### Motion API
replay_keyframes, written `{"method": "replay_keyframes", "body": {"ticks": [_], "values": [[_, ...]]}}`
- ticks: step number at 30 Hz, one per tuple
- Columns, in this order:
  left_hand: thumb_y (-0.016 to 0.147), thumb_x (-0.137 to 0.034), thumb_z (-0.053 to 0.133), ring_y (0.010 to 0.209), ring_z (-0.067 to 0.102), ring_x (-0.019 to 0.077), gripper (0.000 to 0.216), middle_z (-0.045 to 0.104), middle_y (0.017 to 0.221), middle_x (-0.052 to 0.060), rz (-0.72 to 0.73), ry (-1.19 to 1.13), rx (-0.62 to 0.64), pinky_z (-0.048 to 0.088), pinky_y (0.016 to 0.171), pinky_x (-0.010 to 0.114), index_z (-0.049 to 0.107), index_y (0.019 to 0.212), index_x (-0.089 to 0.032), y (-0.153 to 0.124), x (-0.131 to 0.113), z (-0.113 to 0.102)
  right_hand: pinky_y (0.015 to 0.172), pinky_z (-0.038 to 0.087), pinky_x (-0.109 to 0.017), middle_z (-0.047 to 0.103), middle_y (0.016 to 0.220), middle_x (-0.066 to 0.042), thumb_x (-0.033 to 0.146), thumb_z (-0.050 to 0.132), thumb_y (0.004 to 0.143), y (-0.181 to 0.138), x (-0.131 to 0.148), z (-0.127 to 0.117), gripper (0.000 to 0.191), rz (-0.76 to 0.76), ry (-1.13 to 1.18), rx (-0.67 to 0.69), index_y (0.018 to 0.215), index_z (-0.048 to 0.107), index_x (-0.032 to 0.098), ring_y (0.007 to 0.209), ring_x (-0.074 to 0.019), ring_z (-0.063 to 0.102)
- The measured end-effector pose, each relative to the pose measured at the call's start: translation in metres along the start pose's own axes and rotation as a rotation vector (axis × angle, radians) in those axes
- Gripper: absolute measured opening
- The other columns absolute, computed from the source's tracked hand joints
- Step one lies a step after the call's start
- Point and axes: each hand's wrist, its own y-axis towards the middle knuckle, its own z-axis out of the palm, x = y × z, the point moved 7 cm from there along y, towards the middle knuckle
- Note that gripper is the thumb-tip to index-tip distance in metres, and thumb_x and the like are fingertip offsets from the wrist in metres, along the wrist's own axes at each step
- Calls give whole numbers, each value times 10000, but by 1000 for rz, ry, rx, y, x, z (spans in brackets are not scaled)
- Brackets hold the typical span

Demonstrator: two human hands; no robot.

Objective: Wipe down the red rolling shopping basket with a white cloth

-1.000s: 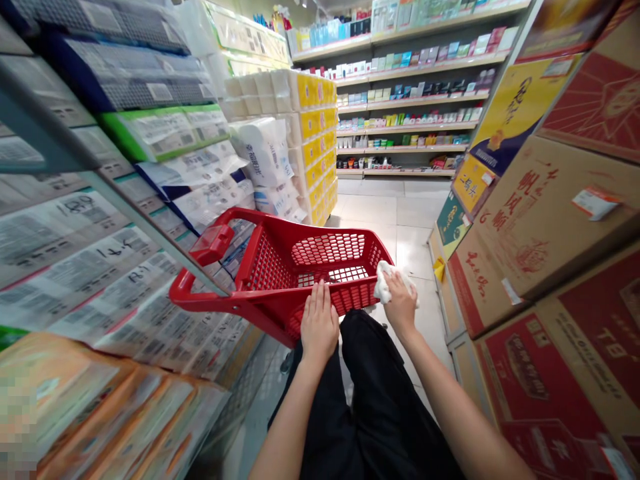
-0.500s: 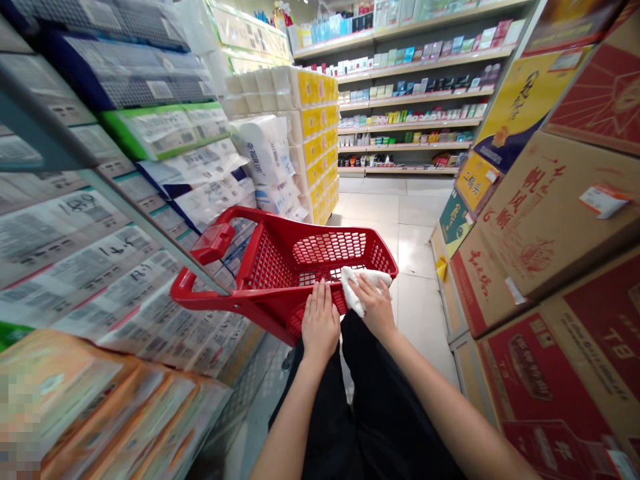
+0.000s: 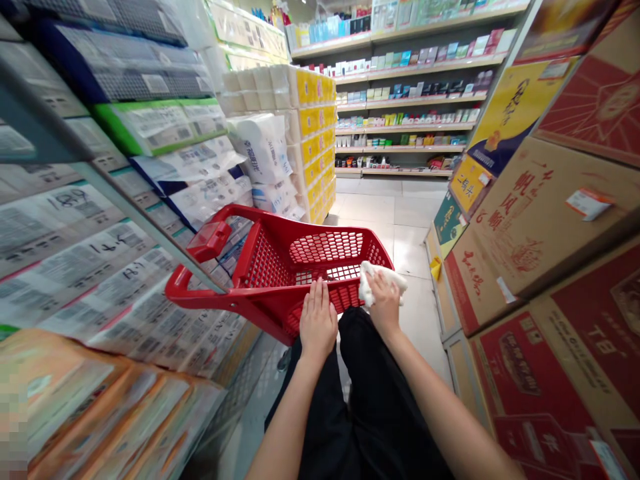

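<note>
Head view: The red basket (image 3: 270, 320) is located at the centre, directly in front of the person's knees, with its perforated walls and interior visible. A grey rod (image 3: 150, 217) extends from the upper left down to the left end of the basket.

The left hand (image 3: 319, 319) is flat, with the fingers straight and close together. It rests against the near wall of the basket, fingertips at the rim; no object is visible in its grasp. The right hand (image 3: 385, 300) is partly bent over a white cloth (image 3: 367, 275) and has hold of it at the right end of the near rim. The palm is hidden from the camera. The two hands are apart, the left nearer the middle of the near wall.

Dark trousers (image 3: 370, 393) show below the hands. Wrapped packs (image 3: 117, 250) are stacked to the left of the basket; cardboard boxes (image 3: 525, 220) are stacked to the right. Pale floor tiles (image 3: 413, 240) lead to stocked shelves (image 3: 410, 102) at the rear.
</note>
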Motion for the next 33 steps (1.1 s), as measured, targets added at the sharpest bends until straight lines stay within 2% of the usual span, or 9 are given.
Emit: {"method": "replay_keyframes", "body": {"ticks": [4,7,9,12,17,21,24,29,33], "values": [[959,-184,342,1497,237,216,631,288,1606,99,12,14,23,291,1207,413,165,1562,-138,0,0,-1,1150,182,-471,482,1498,-51,123,427,901,-7,73,15,565,-146,45,90,1446,453,272,1422,-220,378],[954,-182,348,1497,240,211,617,297,1603,100,12,26,44,286,1210,400,209,1553,-125,0,1,-1,1157,161,-462,486,1495,-44,148,430,924,-9,87,14,533,-215,40,123,1439,458,283,1408,-211,401],[965,-189,331,1498,237,211,607,301,1601,102,7,27,45,292,1207,411,200,1555,-128,0,1,-2,1164,145,-457,485,1496,-43,135,439,913,-8,75,9,552,-258,13,127,1442,456,293,1394,-208,423],[974,-194,318,1501,223,210,616,293,1606,90,7,19,27,301,1201,422,151,1565,-153,0,0,-2,1163,160,-448,480,1500,-36,97,434,885,-6,32,-2,603,-245,-42,109,1454,443,295,1392,-201,428],[977,-199,326,1500,229,207,606,291,1607,89,-4,14,18,285,1210,404,172,1560,-143,0,1,0,1109,289,-415,529,1460,-49,134,433,885,2,-55,-14,569,-68,-63,59,1431,485,283,1388,-202,433],[980,-201,329,1502,223,207,588,295,1606,94,-12,7,21,276,1214,405,208,1550,-121,0,1,1,1081,322,-437,553,1437,-61,134,399,885,3,-75,-15,548,113,-61,21,1402,518,275,1380,-211,445],[979,-201,331,1504,213,211,584,292,1607,92,-24,-1,16,277,1214,410,219,1547,-122,0,0,2,1115,260,-469,526,1459,-77,108,403,876,1,-35,-8,561,116,-62,5,1411,505,246,1403,-223,414],[975,-204,350,1501,227,213,574,287,1607,106,-15,3,28,280,1214,406,260,1532,-98,0,2,3,1137,209,-464,500,1481,-58,124,441,903,-5,68,13,547,-111,25,92,1431,473,263,1414,-220,396],[968,-186,348,1496,245,207,570,309,1598,102,11,8,36,289,1210,397,278,1528,-103,0,3,0,1148,180,-451,510,1475,-50,154,442,935,-7,90,13,507,-196,64,109,1426,477,277,1398,-207,419]]}}
